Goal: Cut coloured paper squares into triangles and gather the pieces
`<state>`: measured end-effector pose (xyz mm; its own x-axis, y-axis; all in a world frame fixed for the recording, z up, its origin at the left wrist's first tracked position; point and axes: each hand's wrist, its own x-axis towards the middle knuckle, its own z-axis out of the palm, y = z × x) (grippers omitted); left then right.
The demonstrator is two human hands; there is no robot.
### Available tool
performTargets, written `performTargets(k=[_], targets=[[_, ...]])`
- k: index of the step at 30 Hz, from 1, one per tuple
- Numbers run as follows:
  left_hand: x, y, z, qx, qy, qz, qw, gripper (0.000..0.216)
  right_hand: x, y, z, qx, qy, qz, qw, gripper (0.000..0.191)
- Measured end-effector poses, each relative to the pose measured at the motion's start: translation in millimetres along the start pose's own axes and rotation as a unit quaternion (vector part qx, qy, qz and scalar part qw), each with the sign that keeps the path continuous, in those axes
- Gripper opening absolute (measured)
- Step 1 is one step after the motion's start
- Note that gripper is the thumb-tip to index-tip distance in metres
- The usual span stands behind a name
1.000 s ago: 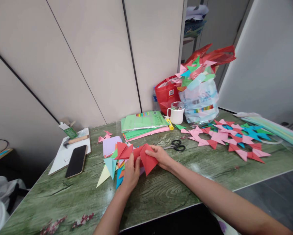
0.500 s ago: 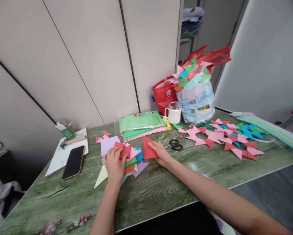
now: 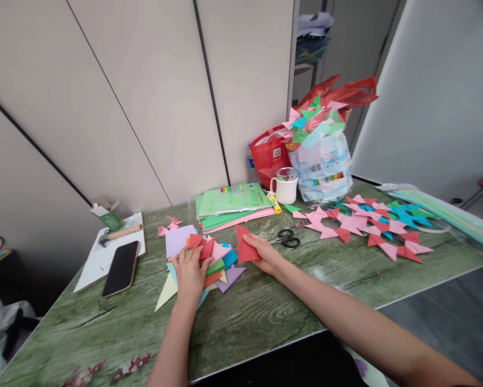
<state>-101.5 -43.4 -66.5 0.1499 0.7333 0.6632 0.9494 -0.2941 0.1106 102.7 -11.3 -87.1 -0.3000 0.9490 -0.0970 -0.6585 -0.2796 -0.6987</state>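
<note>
My right hand (image 3: 263, 253) grips a red folded paper piece (image 3: 246, 247), thumb across its front face, a little above the table. My left hand (image 3: 191, 269) lies with fingers apart over a heap of coloured papers, touching the near side of it. Red folded pieces (image 3: 202, 246) stand out on top of that heap. Around them are a lilac sheet (image 3: 179, 240), a purple piece (image 3: 231, 278), a pale yellow piece (image 3: 167, 292) and green, blue, orange and pink ones. Black-handled scissors (image 3: 286, 239) lie just beyond my right hand.
Behind the heap lie packs of green and pink paper (image 3: 233, 204). A white mug (image 3: 285, 188) stands near a stuffed plastic bag (image 3: 324, 166). Joined pink, red and blue folded pieces (image 3: 362, 223) spread at right. A phone (image 3: 121, 267) and a hammer (image 3: 120, 234) are at left.
My left fingers have slipped slightly down off the red pieces on the heap, which now show more. My right hand keeps its red paper in almost the same place.
</note>
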Motion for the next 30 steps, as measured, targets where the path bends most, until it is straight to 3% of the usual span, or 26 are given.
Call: performTargets(k=[10, 17, 23, 30], targets=[[-4, 21, -8, -0.077, 0.157, 0.059, 0.983, 0.009, -13, -6, 12, -0.014, -0.085, -0.007, 0.996, 0.026], [-10, 38, 0, -0.079, 0.146, 0.133, 0.977, 0.011, -15, -7, 12, -0.027, -0.083, -0.014, 0.996, 0.029], [-12, 48, 1, -0.068, 0.096, 0.186, 0.976, 0.015, -18, -8, 15, -0.045, -0.102, -0.003, 0.994, 0.035], [-16, 44, 3, -0.070, 0.103, 0.138, 0.983, 0.021, -20, -1, 17, -0.070, -0.110, 0.021, 0.991, 0.031]])
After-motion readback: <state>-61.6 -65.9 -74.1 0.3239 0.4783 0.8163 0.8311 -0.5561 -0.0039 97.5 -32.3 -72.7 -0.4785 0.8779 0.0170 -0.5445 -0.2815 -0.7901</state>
